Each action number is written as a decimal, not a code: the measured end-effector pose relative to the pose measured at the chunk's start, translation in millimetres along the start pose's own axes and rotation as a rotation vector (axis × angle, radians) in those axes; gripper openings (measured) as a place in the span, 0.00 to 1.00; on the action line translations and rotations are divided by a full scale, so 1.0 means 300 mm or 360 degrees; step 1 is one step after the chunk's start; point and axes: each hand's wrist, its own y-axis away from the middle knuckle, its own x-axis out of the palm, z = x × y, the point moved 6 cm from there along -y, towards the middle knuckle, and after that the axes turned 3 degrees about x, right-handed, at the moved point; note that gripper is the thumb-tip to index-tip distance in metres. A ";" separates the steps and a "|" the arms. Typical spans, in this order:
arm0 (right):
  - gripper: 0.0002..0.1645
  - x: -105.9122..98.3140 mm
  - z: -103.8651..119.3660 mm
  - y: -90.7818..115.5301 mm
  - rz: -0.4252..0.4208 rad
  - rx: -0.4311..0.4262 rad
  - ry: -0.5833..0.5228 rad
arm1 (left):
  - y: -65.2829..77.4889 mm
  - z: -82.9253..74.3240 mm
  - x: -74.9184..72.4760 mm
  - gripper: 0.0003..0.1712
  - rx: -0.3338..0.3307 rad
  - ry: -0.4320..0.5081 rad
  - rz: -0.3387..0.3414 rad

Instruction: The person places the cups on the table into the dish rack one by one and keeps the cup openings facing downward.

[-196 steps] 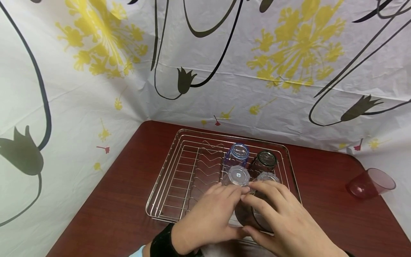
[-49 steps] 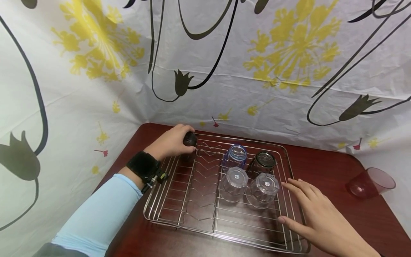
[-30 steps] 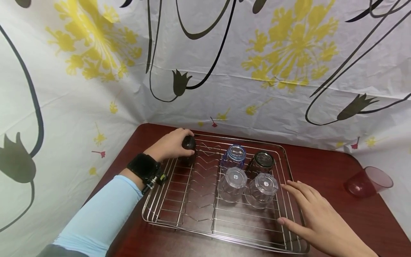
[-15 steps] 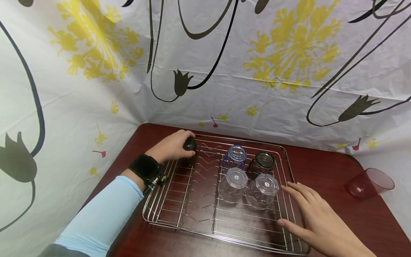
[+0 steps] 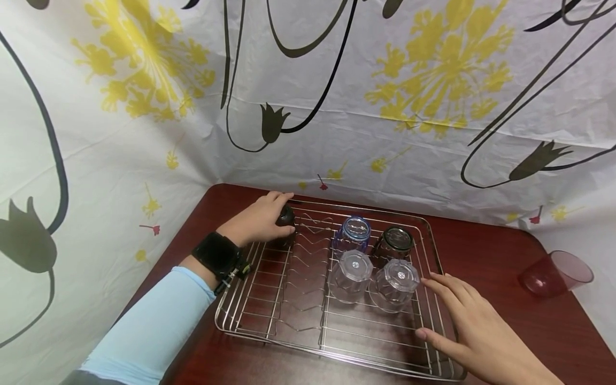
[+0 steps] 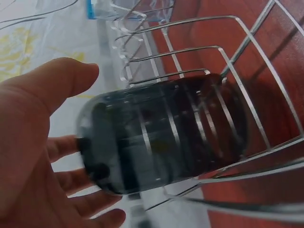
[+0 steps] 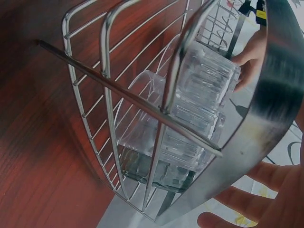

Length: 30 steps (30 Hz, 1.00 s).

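In the head view, a dark tinted glass [image 5: 286, 216] stands upside down in the back left corner of the wire dish rack [image 5: 320, 351]. My left hand [image 5: 260, 218] is around it from the left; in the left wrist view the thumb is lifted away from the dark glass [image 6: 161, 135] and the fingers are spread loosely beside it. My right hand [image 5: 474, 326] lies over the rack's right side with fingers extended, holding nothing. Its fingertips are close to a clear faceted glass [image 5: 397, 283]. A second clear glass [image 5: 353, 274] stands beside that one, both upside down.
Behind the clear glasses stand an upturned blue glass [image 5: 355, 232] and a smoky glass [image 5: 394, 241]. A red transparent cup [image 5: 548, 275] lies tilted on the table at right. Patterned white sheeting [image 5: 317, 133] encloses the table at the back and sides.
Both hands were together at the rack's front right around a dark glass. The left then held a dark glass at the back left, and its fingers have now loosened. The right stays at the right side.
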 end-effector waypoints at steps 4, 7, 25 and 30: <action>0.52 -0.005 0.003 -0.004 -0.0012 0.0001 -0.0001 | 0.030 -0.024 -0.030 0.49 0.0020 -0.0028 -0.0057; 0.53 -0.010 0.005 -0.008 -0.0030 -0.0001 -0.0021 | 0.052 -0.055 -0.047 0.47 0.0057 -0.0034 -0.0095; 0.51 -0.016 0.022 -0.028 -0.0018 0.0116 -0.0065 | 0.263 -0.170 -0.109 0.38 0.0006 -0.0010 -0.0427; 0.50 -0.017 0.025 -0.029 -0.0034 0.0118 -0.0051 | 0.326 -0.240 -0.110 0.38 0.0099 -0.0109 -0.0512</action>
